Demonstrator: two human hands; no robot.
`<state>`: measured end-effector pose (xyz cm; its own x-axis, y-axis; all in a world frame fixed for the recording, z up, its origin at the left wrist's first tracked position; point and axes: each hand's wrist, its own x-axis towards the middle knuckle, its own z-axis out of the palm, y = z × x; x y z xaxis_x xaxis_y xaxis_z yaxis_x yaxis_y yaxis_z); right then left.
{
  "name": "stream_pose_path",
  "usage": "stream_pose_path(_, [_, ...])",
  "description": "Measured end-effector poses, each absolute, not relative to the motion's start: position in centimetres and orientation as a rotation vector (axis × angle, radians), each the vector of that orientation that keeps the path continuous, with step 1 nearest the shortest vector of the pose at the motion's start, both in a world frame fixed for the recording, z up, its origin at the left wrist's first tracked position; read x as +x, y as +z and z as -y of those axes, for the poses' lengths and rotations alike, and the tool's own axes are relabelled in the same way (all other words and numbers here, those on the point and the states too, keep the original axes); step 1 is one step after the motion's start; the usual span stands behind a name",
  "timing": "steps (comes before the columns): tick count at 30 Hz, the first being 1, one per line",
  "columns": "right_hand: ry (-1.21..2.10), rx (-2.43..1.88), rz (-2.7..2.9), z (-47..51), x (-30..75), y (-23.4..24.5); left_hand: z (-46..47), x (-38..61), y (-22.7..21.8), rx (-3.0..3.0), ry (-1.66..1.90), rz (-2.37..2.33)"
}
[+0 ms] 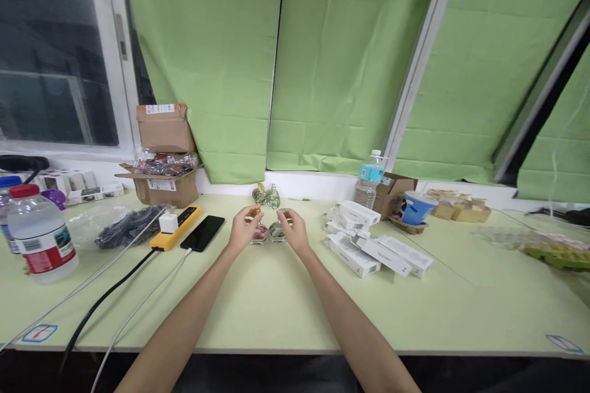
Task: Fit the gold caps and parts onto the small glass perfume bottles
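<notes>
Two small glass containers stand side by side between my hands, a pink-red one (259, 234) and a green one (276, 233). My left hand (244, 228) is closed in a pinch at the top of the pink-red one, where a bit of gold colour shows at the fingertips. Thumb and fingers of my right hand (295, 231) pinch at the top of the green one. Just behind stand two similar glass pieces, one yellow-striped (259, 194) and one clear with green (273, 196). Fine detail at the fingertips is too small to make out.
On the left lie a black phone (203, 233), a yellow power strip (176, 228) with cables, and a red-capped bottle (43, 236). Stacked cardboard boxes (168, 187) stand behind. Rightward are white boxes (354, 252), a water bottle (370, 181) and a blue cup (416, 209).
</notes>
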<state>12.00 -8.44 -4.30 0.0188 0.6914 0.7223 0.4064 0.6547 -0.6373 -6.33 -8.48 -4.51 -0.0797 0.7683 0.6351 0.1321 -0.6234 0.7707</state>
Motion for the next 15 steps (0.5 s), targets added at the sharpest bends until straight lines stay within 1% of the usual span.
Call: stream_pose_path(15, [0.274,-0.941,1.595,8.56,12.17,-4.15,8.20,-6.50,-4.59,1.648,1.764,-0.942])
